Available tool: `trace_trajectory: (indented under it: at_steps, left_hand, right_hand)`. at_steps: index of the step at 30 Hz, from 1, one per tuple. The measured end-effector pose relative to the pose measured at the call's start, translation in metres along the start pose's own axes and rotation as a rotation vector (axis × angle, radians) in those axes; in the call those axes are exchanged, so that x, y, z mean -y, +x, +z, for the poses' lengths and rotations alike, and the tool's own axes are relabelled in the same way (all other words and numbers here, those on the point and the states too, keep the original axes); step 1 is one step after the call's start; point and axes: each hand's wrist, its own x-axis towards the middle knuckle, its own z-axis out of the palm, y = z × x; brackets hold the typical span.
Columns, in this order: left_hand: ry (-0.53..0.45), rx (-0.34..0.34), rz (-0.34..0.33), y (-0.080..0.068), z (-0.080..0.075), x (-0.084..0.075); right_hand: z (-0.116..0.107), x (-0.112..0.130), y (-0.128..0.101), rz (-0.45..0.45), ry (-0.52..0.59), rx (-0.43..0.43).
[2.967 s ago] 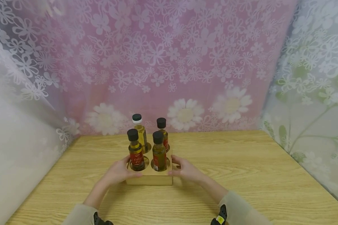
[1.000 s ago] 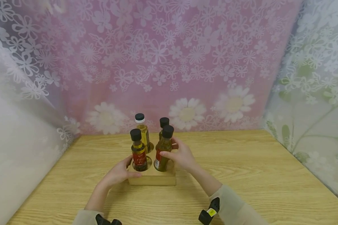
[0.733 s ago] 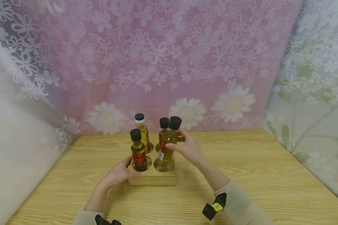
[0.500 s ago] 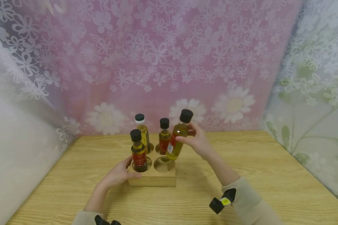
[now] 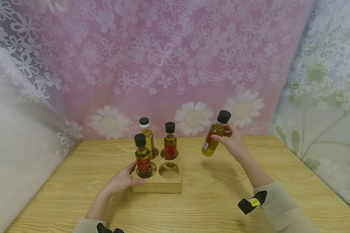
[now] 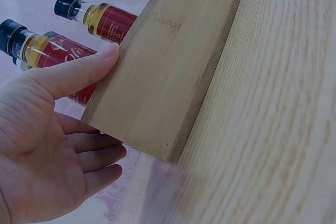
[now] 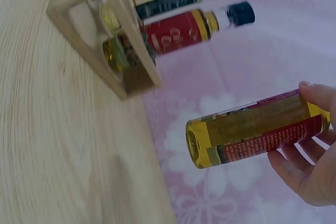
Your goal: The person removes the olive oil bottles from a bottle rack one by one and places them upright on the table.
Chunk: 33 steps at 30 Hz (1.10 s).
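Note:
My right hand (image 5: pixel 234 144) holds an olive oil bottle (image 5: pixel 213 139) with a black cap and red label in the air, right of a wooden bottle rack (image 5: pixel 157 187). The bottle (image 7: pixel 252 132) tilts, cap up and to the right, thumb on one side and fingers on the other. My left hand (image 5: pixel 121 181) grips the rack's left front corner, its thumb (image 6: pixel 89 72) over the top edge and its fingers by the left side. In the rack stand a front left bottle (image 5: pixel 143 161), a white-necked bottle (image 5: pixel 147 136) and a back right bottle (image 5: pixel 170 147). The front right hole holds nothing.
A wood-grain table (image 5: pixel 265 181) carries the rack. Behind it hangs a pink flowered curtain (image 5: pixel 175 64), with pale curtains at both sides. Black wrist devices sit on both sleeves, the right one (image 5: pixel 252 202) with a yellow tag.
My right hand has gone from the rack's right side to the front right bottle, lifted it out of its hole and carried it to the right. My left hand stays at the rack.

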Motion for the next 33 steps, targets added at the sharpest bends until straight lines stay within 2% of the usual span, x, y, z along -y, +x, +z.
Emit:
trace_trajectory:
  at_steps: [7, 17, 25, 33]
  left_hand:
    - [0.001, -0.005, -0.009, -0.001, 0.000, -0.002]
    - [0.007, -0.013, -0.012, 0.000, 0.000, 0.002]
    - [0.020, -0.015, -0.014, 0.000, 0.001, 0.004]
    - [0.009, -0.016, -0.022, 0.003, 0.001, 0.003]
  right_hand:
    - [-0.020, -0.030, 0.003, 0.074, -0.085, -0.093]
    - [-0.043, -0.070, 0.008, 0.151, -0.084, -0.188]
    - [-0.055, -0.089, 0.008, 0.184, -0.117, -0.204]
    - [-0.065, -0.093, 0.014, 0.200, -0.168, -0.200]
